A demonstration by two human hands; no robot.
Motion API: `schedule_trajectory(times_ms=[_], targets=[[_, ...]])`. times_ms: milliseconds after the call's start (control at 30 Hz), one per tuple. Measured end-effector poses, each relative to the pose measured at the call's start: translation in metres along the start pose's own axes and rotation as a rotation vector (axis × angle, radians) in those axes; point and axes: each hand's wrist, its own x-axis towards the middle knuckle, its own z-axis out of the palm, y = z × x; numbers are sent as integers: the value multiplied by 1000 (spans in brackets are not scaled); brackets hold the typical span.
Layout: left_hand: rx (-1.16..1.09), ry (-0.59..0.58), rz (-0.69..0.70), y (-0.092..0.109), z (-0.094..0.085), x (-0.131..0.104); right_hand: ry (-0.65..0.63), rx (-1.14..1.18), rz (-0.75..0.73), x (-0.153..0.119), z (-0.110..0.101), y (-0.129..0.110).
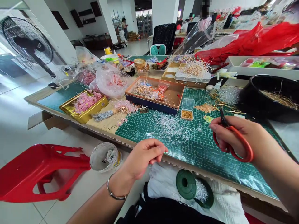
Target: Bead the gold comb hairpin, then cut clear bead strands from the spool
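Observation:
Red-handled scissors (243, 146) are held in my right hand (235, 133), over the right part of the green cutting mat (198, 149); their dark blades point up and away from me. My left hand (147, 155) is closed at the mat's front edge, thumb against the fingers, and whatever it may pinch is too small to name. Between and beyond my hands lies a scatter of clear beads (171, 126). Behind them stands a small clear box of gold beads (187, 114). On my lap rests a green spool (186, 184) beside more clear beads (201, 190).
An orange-brown tray (174, 96) of beaded sprigs and a gold tin (93, 110) of pink flowers stand farther back. A black bowl (268, 99) is at the right. A red stool (35, 174) and a white bucket (102, 158) are at the lower left.

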Motion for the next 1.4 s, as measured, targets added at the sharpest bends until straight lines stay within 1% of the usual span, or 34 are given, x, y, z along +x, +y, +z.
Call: schedule_trajectory(times_ms=[100, 133, 200, 267, 300, 367, 433, 533, 600, 700, 767, 867, 1000, 1100, 1233, 1300, 1400], targets=[[-66, 4, 36, 6, 3, -2, -96, 155, 192, 2, 4, 2], [-88, 11, 45, 8, 4, -2, -109, 164, 207, 1, 4, -1], [-123, 42, 56, 10, 6, 2, -50, 138, 161, -7, 5, -12], [-147, 80, 64, 11, 10, 6, 32, 107, 45, -19, 9, -26], [-157, 91, 72, 11, 11, 9, 36, 97, -24, -25, 13, -32], [-158, 95, 89, 12, 15, 14, -68, 53, -149, -34, 24, -42], [-123, 85, 86, 13, 18, 18, -204, -56, -217, -35, 35, -46], [3, 71, 62, 16, 19, 23, -341, -212, -220, -25, 48, -44], [106, 78, 74, 17, 18, 25, -391, -258, -201, -17, 50, -42], [266, 95, 103, 18, 16, 28, -434, -282, -181, -9, 51, -38], [369, 100, 119, 19, 16, 30, -446, -288, -181, -7, 51, -37], [506, 103, 150, 21, 17, 32, -426, -297, -191, -7, 53, -37], [594, 72, 188, 24, 18, 34, -369, -284, -208, -4, 55, -38], [529, 68, 190, 24, 16, 37, -325, -263, -207, 0, 57, -35], [358, 32, 100, 19, 12, 41, -293, -182, -169, 5, 58, -27], [342, 33, 75, 18, 10, 43, -327, -172, -150, 7, 58, -26], [330, 63, 84, 18, 9, 46, -395, -171, -135, 9, 58, -27]])
